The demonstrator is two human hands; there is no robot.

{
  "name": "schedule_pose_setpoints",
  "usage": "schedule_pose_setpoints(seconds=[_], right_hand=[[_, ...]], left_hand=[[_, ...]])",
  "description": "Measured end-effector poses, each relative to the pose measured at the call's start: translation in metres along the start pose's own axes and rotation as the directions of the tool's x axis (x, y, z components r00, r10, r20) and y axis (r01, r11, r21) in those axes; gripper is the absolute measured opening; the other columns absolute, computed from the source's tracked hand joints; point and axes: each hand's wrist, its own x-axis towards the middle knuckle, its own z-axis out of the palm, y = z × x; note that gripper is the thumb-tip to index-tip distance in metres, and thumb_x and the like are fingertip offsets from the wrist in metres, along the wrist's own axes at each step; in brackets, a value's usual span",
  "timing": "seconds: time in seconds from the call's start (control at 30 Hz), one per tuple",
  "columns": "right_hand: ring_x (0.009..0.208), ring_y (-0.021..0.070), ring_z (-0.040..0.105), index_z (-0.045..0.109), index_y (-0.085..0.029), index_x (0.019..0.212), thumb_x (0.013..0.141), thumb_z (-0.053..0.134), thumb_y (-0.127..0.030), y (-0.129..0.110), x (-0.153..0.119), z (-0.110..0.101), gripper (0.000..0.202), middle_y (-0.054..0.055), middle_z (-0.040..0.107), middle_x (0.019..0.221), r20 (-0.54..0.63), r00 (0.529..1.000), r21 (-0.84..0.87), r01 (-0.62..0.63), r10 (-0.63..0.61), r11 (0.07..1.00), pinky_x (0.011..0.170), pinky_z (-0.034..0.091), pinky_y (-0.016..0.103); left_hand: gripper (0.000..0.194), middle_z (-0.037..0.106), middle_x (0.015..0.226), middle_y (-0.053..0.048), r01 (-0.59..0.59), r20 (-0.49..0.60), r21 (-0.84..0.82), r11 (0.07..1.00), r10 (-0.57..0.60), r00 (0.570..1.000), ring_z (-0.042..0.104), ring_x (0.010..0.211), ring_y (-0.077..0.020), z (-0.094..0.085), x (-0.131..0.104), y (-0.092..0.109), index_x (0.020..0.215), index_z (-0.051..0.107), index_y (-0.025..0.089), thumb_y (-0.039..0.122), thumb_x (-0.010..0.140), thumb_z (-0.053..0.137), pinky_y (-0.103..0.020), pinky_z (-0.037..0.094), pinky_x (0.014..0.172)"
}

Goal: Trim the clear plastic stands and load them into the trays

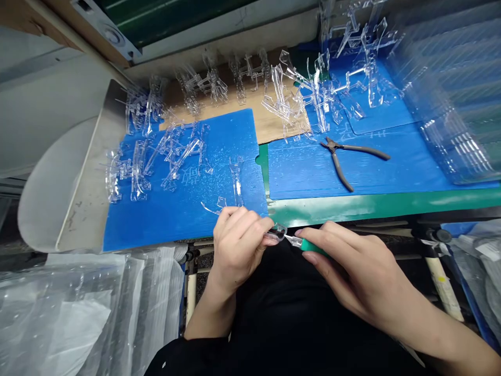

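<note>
Low in front of my body, my left hand [240,245] is closed around a clear plastic part [279,231], whose curved end sticks out past the fingertips. My right hand [352,261] grips a green-handled knife [311,246], its short blade pointing left at the edge of that part. Blade and plastic look to be touching or nearly so. Just beyond my left hand, another clear moulded piece [236,180] lies on the blue sheet [148,224]. A pair of side cutters [340,152] rests with handles spread on the right-hand blue sheet [297,177].
Clusters of clear moulded parts lie at left [139,169] and at back right [319,99]. Brown cardboard [250,117] lies between the sheets. Stacked clear trays [462,125] stand at right. Plastic-wrapped bundles [90,313] sit below left. A green bench edge [376,206] runs along the front.
</note>
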Motion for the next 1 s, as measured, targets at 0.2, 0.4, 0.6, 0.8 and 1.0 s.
schedule_pose_setpoints(seconds=[0.2, 0.4, 0.6, 0.8, 1.0], right_hand=[[0.068, 0.0133, 0.061, 0.064, -0.022, 0.135, 0.115, 0.061, -0.021, 0.001, 0.000, -0.001, 0.020, 0.001, 0.068, 0.095, 0.009, 1.000, 0.072, -0.012, 0.012, 0.997, 0.062, 0.042, 0.031], [0.065, 0.0126, 0.058, 0.066, -0.021, 0.130, 0.113, 0.063, -0.019, 0.002, 0.000, -0.003, 0.018, 0.000, 0.063, 0.089, 0.010, 0.999, 0.093, -0.035, 0.034, 0.995, 0.061, 0.041, 0.030], [0.065, 0.0154, 0.064, 0.070, -0.021, 0.131, 0.114, 0.061, -0.023, 0.019, 0.005, 0.005, 0.019, 0.003, 0.069, 0.090, -0.037, 0.998, 0.014, -0.048, 0.049, 0.999, 0.061, 0.046, 0.030], [0.091, 0.0232, 0.076, 0.074, -0.024, 0.126, 0.111, 0.067, -0.023, 0.038, 0.018, 0.007, 0.016, 0.008, 0.081, 0.108, -0.191, 0.974, 0.113, -0.102, 0.122, 0.988, 0.081, 0.057, 0.034], [0.068, 0.0143, 0.067, 0.078, -0.025, 0.104, 0.101, 0.085, -0.030, 0.016, 0.022, 0.006, 0.009, -0.002, 0.076, 0.085, 0.020, 0.988, 0.498, -0.144, 0.154, 0.855, 0.065, 0.054, 0.027]], left_hand=[[0.031, 0.059, 0.073, 0.000, 0.003, -0.004, -0.013, 1.000, -0.003, 1.000, 0.048, 0.066, -0.0173, -0.001, 0.000, 0.003, 0.104, 0.064, 0.023, 0.044, 0.119, 0.048, -0.039, 0.033, 0.076], [0.032, 0.055, 0.071, 0.001, -0.003, 0.000, -0.026, 1.000, 0.003, 1.000, 0.045, 0.065, -0.0165, -0.001, 0.000, 0.002, 0.102, 0.064, 0.021, 0.044, 0.119, 0.048, -0.038, 0.033, 0.074], [0.032, 0.059, 0.073, 0.001, 0.043, 0.098, -0.119, 0.992, -0.031, 0.995, 0.047, 0.065, -0.0159, -0.003, 0.002, 0.003, 0.099, 0.063, 0.021, 0.041, 0.119, 0.049, -0.038, 0.034, 0.073], [0.034, 0.066, 0.076, -0.001, 0.121, 0.205, -0.282, 0.952, -0.064, 0.977, 0.052, 0.067, -0.0160, -0.003, 0.002, 0.012, 0.099, 0.063, 0.022, 0.043, 0.120, 0.047, -0.037, 0.036, 0.071], [0.019, 0.077, 0.089, -0.002, 0.172, 0.267, -0.297, 0.939, -0.092, 0.959, 0.071, 0.074, -0.0156, 0.002, 0.013, 0.014, 0.110, 0.068, 0.021, 0.037, 0.117, 0.059, -0.030, 0.049, 0.072]])
